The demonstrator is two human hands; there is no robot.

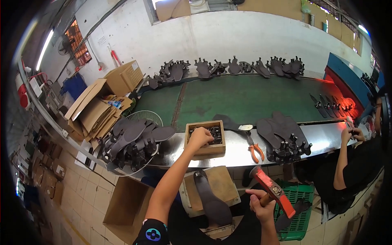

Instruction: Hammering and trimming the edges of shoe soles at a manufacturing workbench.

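Note:
My left hand reaches into a wooden box of small black parts. Its fingers are bent together among the parts, and whatever they pinch is hidden. In my right hand is a hammer with a red head, gripped by its wooden handle and raised to the right of my lap. A dark shoe sole lies lengthwise in front of me, over a tan-topped block. Orange-handled pliers rest on the metal ledge, right of the box.
A wire basket heaped with soles stands at left. More soles lie right of the pliers. Behind runs a green conveyor belt. A green crate sits low at right, near a co-worker's arm. An open carton is at lower left.

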